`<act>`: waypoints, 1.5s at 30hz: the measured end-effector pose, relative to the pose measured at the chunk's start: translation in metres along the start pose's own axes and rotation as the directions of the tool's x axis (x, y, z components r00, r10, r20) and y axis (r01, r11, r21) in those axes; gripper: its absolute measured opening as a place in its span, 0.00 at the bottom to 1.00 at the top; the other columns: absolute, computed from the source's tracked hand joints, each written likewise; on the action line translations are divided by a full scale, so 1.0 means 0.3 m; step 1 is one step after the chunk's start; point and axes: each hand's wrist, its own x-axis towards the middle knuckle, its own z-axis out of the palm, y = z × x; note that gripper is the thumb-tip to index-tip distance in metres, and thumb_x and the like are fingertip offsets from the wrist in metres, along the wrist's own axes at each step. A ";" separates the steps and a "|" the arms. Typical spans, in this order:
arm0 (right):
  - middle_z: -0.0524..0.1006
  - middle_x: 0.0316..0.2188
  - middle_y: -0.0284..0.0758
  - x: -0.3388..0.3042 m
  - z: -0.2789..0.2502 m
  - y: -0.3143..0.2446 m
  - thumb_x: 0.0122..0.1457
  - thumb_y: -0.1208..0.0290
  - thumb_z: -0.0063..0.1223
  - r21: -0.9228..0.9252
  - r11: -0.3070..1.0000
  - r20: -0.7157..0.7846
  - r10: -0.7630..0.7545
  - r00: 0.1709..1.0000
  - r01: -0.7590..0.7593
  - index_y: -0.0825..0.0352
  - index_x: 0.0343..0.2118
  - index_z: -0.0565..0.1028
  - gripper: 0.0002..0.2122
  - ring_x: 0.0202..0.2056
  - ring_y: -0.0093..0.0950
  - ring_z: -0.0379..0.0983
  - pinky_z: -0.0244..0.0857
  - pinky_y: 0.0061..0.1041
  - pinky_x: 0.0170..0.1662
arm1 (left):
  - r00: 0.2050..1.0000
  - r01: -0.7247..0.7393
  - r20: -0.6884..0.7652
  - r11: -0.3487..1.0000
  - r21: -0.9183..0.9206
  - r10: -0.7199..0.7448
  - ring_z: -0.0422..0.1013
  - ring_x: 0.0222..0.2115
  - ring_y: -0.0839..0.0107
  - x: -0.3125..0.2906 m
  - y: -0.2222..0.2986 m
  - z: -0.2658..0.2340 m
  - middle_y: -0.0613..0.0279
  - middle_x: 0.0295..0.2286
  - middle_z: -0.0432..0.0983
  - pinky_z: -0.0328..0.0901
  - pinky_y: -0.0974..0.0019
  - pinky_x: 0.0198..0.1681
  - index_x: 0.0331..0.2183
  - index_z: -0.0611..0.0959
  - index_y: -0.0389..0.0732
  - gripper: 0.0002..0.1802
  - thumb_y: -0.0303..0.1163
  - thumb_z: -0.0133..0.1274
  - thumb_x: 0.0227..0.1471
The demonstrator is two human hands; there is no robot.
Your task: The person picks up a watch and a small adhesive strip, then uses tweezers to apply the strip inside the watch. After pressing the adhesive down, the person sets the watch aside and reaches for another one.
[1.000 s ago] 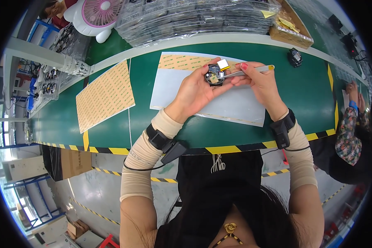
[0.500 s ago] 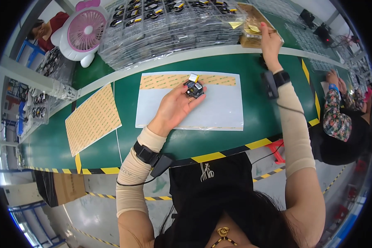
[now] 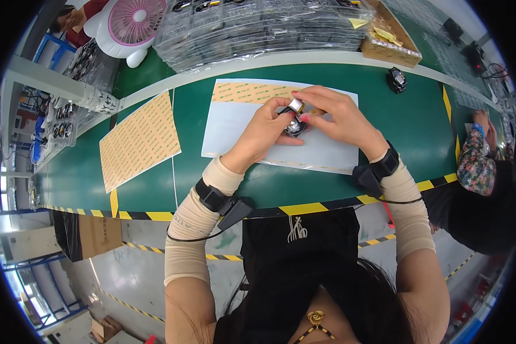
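Over the white sheet [image 3: 327, 152] on the green table, my left hand [image 3: 258, 136] is closed around a small round black electronic module [image 3: 294, 126]. A small silver battery [image 3: 296, 105] with a yellow edge sticks up from the module's far side. My right hand [image 3: 347, 117] reaches in from the right, its thumb and fingertips closed on the battery. Whether anything else small sits between those fingertips is hidden. A tan strip with green print [image 3: 235, 92] runs along the white sheet's far edge.
A tan printed sheet [image 3: 140, 140] lies at left. Stacked clear plastic trays [image 3: 258, 43] stand behind the rail, beside a pink-and-white fan [image 3: 133, 26]. A cardboard box [image 3: 393, 51] holds yellow pieces. Another black module [image 3: 396, 80] lies at right. A co-worker's floral sleeve [image 3: 477, 166] is further right.
My right hand has come from the cardboard box down to the module in my left hand. My left fingers have curled around the module. The whole view has shifted somewhat.
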 end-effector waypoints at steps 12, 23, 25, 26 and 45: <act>0.74 0.27 0.32 -0.001 0.046 -0.007 0.40 0.78 0.59 -0.452 0.866 -0.280 -0.365 0.888 0.213 0.67 0.28 0.75 0.09 0.21 0.26 0.71 0.66 0.22 0.23 | 0.992 -0.077 -0.123 0.929 -0.361 0.035 0.71 0.31 0.68 0.019 -0.013 -0.022 0.52 0.31 0.70 0.74 0.64 0.31 0.36 0.64 0.34 0.10 0.22 0.43 0.50; 0.74 0.27 0.33 0.000 0.068 -0.014 0.35 0.79 0.55 -0.563 0.736 -0.166 -0.546 0.821 0.376 0.67 0.27 0.75 0.11 0.21 0.25 0.72 0.66 0.20 0.20 | 0.967 -0.136 -0.243 0.967 -0.214 0.083 0.72 0.31 0.69 -0.017 0.004 0.007 0.55 0.32 0.71 0.72 0.66 0.35 0.36 0.66 0.34 0.08 0.22 0.43 0.51; 0.74 0.27 0.32 -0.001 0.067 -0.011 0.35 0.79 0.55 -0.544 0.748 -0.159 -0.537 0.828 0.380 0.67 0.27 0.75 0.11 0.21 0.25 0.72 0.66 0.20 0.21 | 0.965 -0.141 -0.247 0.968 -0.206 0.088 0.72 0.31 0.69 -0.022 0.009 0.007 0.56 0.31 0.71 0.72 0.66 0.35 0.37 0.66 0.33 0.09 0.22 0.43 0.51; 0.74 0.27 0.32 0.000 0.067 -0.009 0.35 0.79 0.55 -0.545 0.747 -0.157 -0.538 0.828 0.382 0.67 0.27 0.75 0.11 0.21 0.25 0.72 0.66 0.20 0.21 | 0.973 -0.137 -0.212 0.966 -0.219 0.090 0.72 0.31 0.69 -0.024 0.013 0.004 0.56 0.32 0.71 0.72 0.66 0.35 0.38 0.67 0.32 0.10 0.21 0.43 0.50; 0.72 0.23 0.27 0.010 -0.030 -0.065 0.45 0.82 0.56 0.579 0.675 0.049 0.532 0.845 -0.458 0.72 0.34 0.73 0.11 0.17 0.10 0.58 0.50 0.11 0.19 | 0.963 -0.051 0.227 0.928 -0.369 0.143 0.67 0.42 0.70 -0.021 -0.014 -0.018 0.57 0.41 0.69 0.64 0.63 0.49 0.48 0.68 0.34 0.18 0.27 0.42 0.55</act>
